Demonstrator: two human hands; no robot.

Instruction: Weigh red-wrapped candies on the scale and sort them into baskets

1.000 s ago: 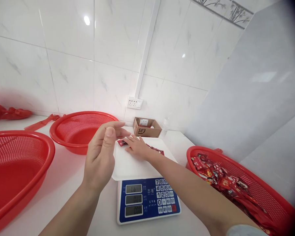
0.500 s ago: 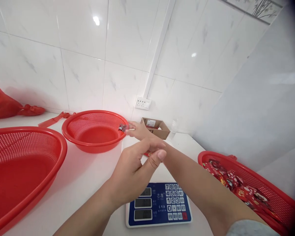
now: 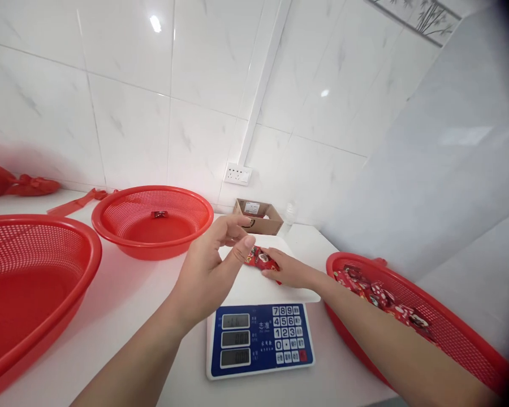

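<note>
A blue-faced digital scale (image 3: 261, 340) with a white weighing pan (image 3: 275, 288) stands on the white counter in front of me. Several small red candy packets (image 3: 261, 259) lie on the pan. My right hand (image 3: 289, 269) rests on them, fingers laid over the packets. My left hand (image 3: 210, 265) hovers above the pan's left edge, fingers loosely curled and apart, fingertips close to the packets, holding nothing. One small packet (image 3: 158, 214) lies inside the round red mesh basket (image 3: 152, 221) at the back.
A large red mesh basket (image 3: 29, 282) sits at the left. Another red basket (image 3: 415, 322) at the right holds several red candy packets. A small cardboard box (image 3: 258, 216) stands by the tiled wall under a socket (image 3: 237, 174). Red plastic bags (image 3: 17, 183) lie far left.
My right hand carried one packet to the back red basket, let it go there, and came back onto the packets on the scale pan. My left hand stayed hovering near the pan.
</note>
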